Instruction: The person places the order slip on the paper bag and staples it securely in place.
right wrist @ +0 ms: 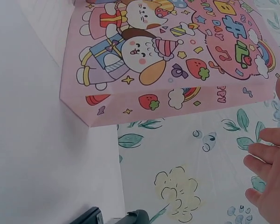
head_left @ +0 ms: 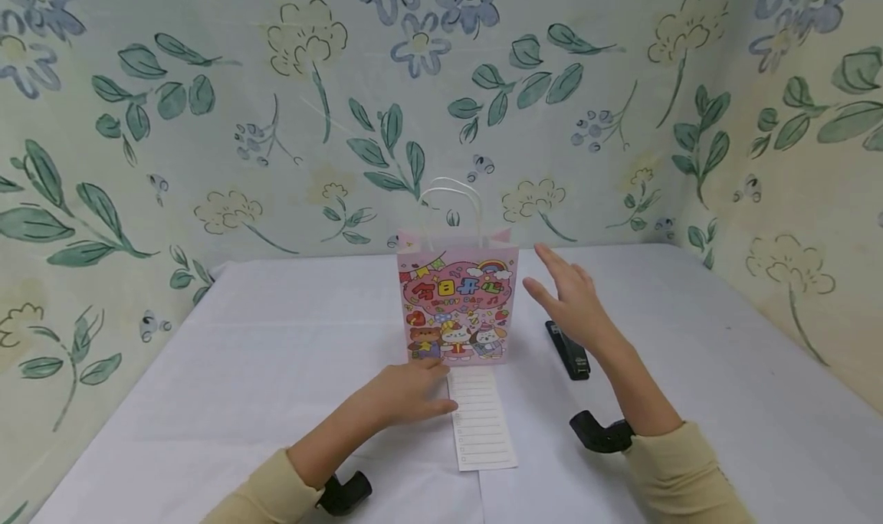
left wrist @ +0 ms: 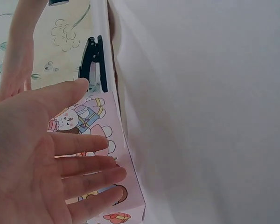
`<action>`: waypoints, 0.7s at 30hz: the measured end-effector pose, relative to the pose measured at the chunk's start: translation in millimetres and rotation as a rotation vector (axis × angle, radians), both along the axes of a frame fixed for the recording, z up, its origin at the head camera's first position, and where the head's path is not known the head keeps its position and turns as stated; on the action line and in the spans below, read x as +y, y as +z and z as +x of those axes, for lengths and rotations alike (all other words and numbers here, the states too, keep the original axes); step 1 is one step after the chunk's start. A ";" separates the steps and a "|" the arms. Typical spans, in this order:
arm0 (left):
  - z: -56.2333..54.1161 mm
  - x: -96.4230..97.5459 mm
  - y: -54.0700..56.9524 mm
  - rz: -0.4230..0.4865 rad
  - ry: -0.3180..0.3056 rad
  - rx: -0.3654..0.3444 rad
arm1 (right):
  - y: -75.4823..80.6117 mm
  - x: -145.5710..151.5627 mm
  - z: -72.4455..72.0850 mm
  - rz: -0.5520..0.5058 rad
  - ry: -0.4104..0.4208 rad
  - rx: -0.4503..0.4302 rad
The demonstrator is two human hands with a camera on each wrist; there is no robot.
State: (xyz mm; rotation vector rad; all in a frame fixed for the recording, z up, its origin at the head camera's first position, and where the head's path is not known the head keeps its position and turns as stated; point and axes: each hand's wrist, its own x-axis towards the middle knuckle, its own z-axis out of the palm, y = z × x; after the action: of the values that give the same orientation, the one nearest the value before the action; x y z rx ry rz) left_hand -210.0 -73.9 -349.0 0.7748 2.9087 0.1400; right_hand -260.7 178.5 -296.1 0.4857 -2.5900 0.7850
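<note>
A pink paper gift bag [head_left: 457, 306] with cartoon animals and white handles stands upright on the table. Before it lies a narrow lined checklist sheet [head_left: 483, 432]. My left hand [head_left: 414, 392], fingers extended, is at the bag's lower front beside the sheet's upper left edge; whether it touches either, I cannot tell. Its spread fingers [left wrist: 91, 175] cover part of the bag's printed front in the left wrist view. Right of the bag, my right hand [head_left: 572, 298] is raised, holding nothing. A black stapler [head_left: 569, 352] lies below that hand; only its end shows in the right wrist view.
A white cloth covers the table [head_left: 310, 332]. Floral fabric [head_left: 290, 126] hangs behind and at the sides. Black wrist mounts [head_left: 600, 430] sit at both of the person's cuffs.
</note>
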 end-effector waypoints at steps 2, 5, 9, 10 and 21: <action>-0.6 2.7 -3.0 -0.005 -0.016 0.019 | 1.3 -2.7 -0.6 -0.013 0.008 -0.010; -1.0 6.3 -5.2 -0.004 -0.028 0.030 | 2.3 -5.9 -2.5 -0.028 0.016 -0.021; 0.2 10.1 -3.6 0.002 -0.024 0.011 | 3.2 -10.1 -4.4 -0.050 0.035 -0.021; 0.6 10.9 -3.1 0.003 -0.020 0.004 | 3.4 -11.1 -4.8 -0.058 0.040 -0.020; 3.8 15.9 0.4 -0.024 -0.033 0.024 | 11.8 -22.8 -5.3 -0.139 0.050 -0.072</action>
State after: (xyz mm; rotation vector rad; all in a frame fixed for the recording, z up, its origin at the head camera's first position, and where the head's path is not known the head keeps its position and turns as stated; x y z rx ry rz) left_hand -206.2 -58.1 -348.6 0.8262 2.9129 0.0926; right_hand -266.0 155.7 -284.3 0.4900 -2.5744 1.0088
